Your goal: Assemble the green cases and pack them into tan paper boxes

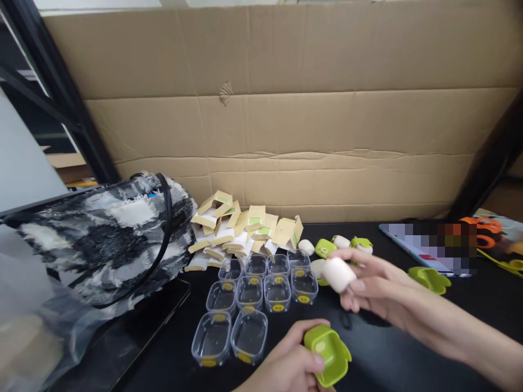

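Note:
My left hand (288, 359) grips a green cover (335, 356), a small hollow shell with a wavy edge, its open side facing up. In my right hand (378, 283), thumb and fingers pinch a white rounded case (337, 274), held above the table and apart from the cover. A dark strap-like loop (346, 320) shows below the right hand; whether it joins the case I cannot tell. Behind that hand lie another green cover (326, 248), a white case (306, 247) and more similar pieces. A separate green cover (429, 279) rests to the right.
Several clear plastic boxes (250, 337) with yellow stickers stand in rows at centre. Folded cardboard sleeves (255, 218) are piled behind them. A shaggy black-and-white bag (122, 228) and a phone-like slab (163, 321) lie left; orange-handled scissors (486, 231) lie right. Upright cardboard (286, 125) closes the back.

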Action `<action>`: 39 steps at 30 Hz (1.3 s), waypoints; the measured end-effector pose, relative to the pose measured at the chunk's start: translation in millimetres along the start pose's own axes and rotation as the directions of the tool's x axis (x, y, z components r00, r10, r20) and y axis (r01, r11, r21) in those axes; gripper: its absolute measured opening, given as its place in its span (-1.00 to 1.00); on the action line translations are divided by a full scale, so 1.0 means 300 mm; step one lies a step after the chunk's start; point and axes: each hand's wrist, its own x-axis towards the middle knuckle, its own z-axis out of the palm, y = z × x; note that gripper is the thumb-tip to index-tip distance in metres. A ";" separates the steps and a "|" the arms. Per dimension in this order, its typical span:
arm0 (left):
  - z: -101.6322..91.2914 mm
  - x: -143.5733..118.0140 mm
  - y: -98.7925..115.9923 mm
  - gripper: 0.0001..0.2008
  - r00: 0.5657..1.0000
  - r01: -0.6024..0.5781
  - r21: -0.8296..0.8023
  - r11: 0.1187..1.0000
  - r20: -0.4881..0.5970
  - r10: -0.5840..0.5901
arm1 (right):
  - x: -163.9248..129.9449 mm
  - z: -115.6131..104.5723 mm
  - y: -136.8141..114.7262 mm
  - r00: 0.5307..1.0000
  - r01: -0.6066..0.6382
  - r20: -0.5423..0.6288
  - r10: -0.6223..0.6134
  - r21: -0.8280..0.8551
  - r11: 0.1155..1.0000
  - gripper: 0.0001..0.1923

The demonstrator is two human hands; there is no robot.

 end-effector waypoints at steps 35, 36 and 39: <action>0.016 -0.027 0.028 -0.73 0.992 0.040 -0.160 0.986 0.125 -0.020 | -0.101 0.113 0.139 0.668 0.602 0.425 -0.611 -0.791 0.108 -0.68; 0.016 -0.027 0.032 -0.73 0.991 0.058 -0.140 0.988 0.129 -0.040 | -0.103 0.113 0.134 0.687 0.587 0.426 -0.588 -0.803 0.103 -0.70; 0.019 -0.029 0.041 -0.72 0.991 0.102 -0.106 0.989 0.101 -0.091 | -0.102 0.116 0.137 0.710 0.573 0.431 -0.557 -0.813 0.101 -0.72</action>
